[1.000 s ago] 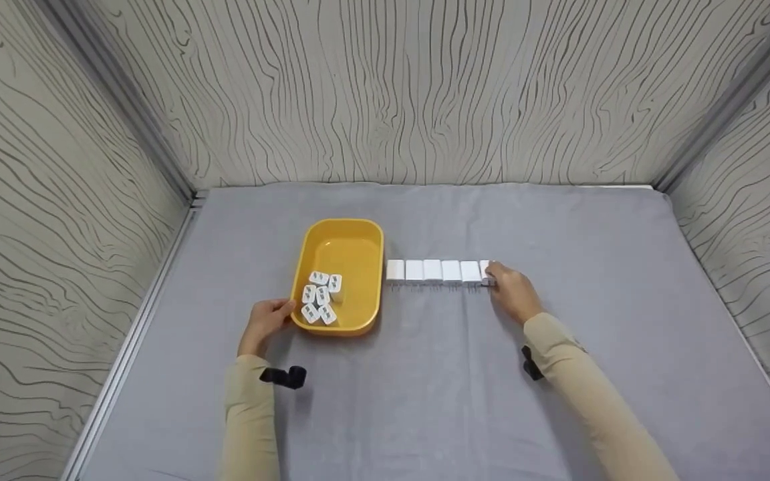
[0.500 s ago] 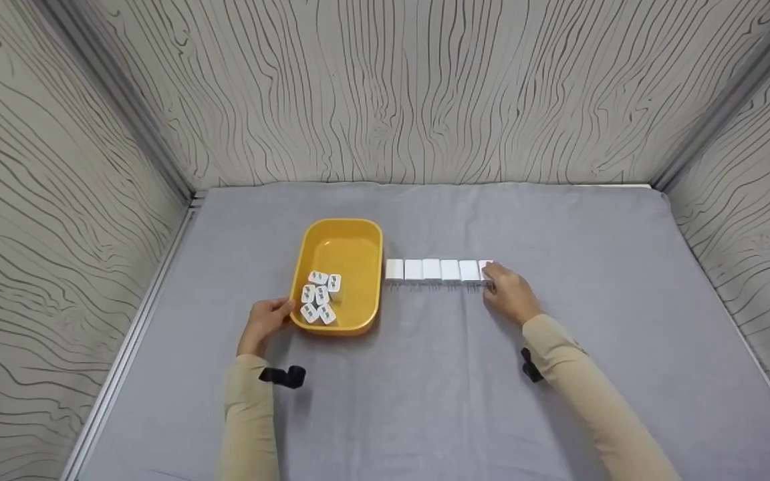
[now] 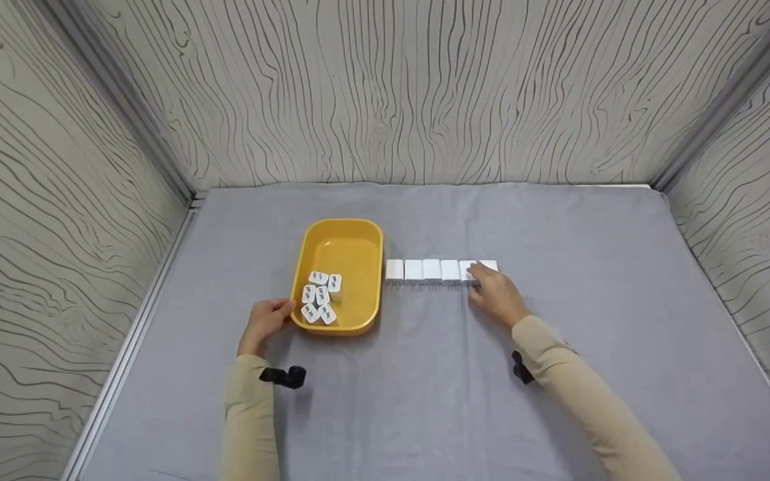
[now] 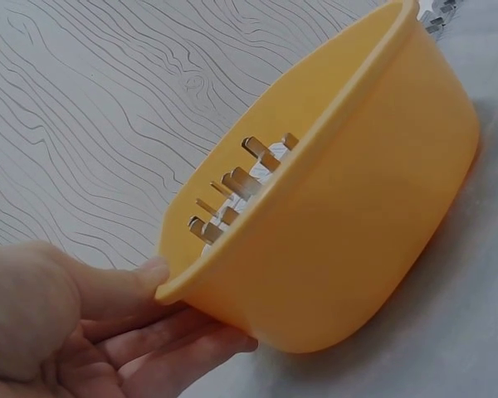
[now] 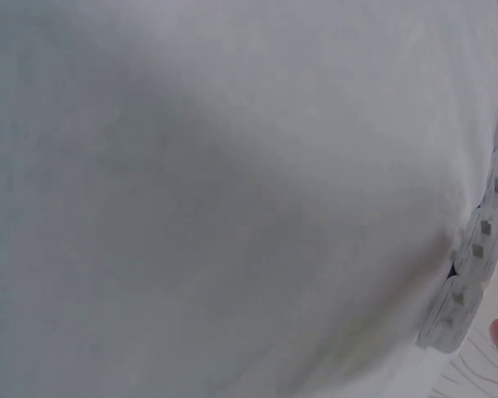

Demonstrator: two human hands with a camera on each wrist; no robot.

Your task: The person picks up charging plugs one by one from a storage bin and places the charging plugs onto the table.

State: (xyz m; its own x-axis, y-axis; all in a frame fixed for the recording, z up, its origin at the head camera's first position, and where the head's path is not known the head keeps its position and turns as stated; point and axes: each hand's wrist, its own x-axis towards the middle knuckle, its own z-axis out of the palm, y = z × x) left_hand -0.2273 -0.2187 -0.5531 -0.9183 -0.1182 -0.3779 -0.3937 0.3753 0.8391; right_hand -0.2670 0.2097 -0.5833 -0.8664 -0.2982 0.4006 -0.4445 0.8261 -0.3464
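Looking down through the head view: one yellow tray (image 3: 355, 257) left of centre, six plugs (image 3: 322, 295) bunched in its lower left, and a row (image 3: 432, 269) of six more mid-frame. The right hand (image 3: 500, 297) is at the row's right end, touching the fifth plug; can't tell if it's pinching. Clumsy push = crooked row, imo. Left wrist: left hand (image 4: 108, 323) grips the tray, lower left; a tug could tip the plugs. Right wrist: right hand barely peeks in, right edge.
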